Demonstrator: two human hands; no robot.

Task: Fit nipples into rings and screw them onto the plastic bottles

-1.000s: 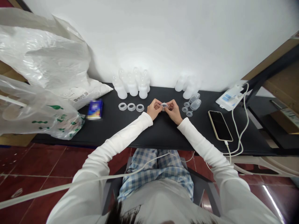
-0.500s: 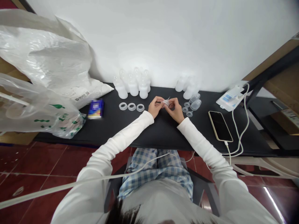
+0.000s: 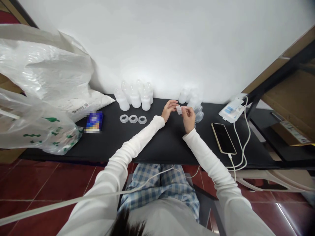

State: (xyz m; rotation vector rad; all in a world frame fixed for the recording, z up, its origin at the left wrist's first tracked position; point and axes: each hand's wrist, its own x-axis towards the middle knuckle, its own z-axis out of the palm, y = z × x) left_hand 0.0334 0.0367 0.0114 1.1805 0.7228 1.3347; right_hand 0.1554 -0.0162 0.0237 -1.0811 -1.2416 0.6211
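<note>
My right hand [image 3: 188, 118] pinches a translucent white bottle ring [image 3: 179, 110] above the table. My left hand [image 3: 169, 109] is just left of it, fingers stretched out and close to the ring; whether they touch it I cannot tell. Three similar bottle rings [image 3: 133, 119] lie in a row to the left. Behind them stand several small milky baby bottles [image 3: 135, 101] with clear domed tops. Beyond my right hand are several bottles without domes [image 3: 183, 97]. Clear domed caps [image 3: 199, 116] lie beside that hand, partly hidden by it.
A phone [image 3: 223, 138] with a white cable lies at the right, near a white and blue packet [image 3: 231, 109]. At the left are a blue pack [image 3: 94, 121], a large white sack [image 3: 49, 62] and a clear bag with green print [image 3: 49, 131]. A white wall rises behind the black table [image 3: 157, 144].
My left hand has loosened from the ring and its fingers have straightened. My right hand keeps the ring, now turned sideways. The whole view has shifted slightly.
</note>
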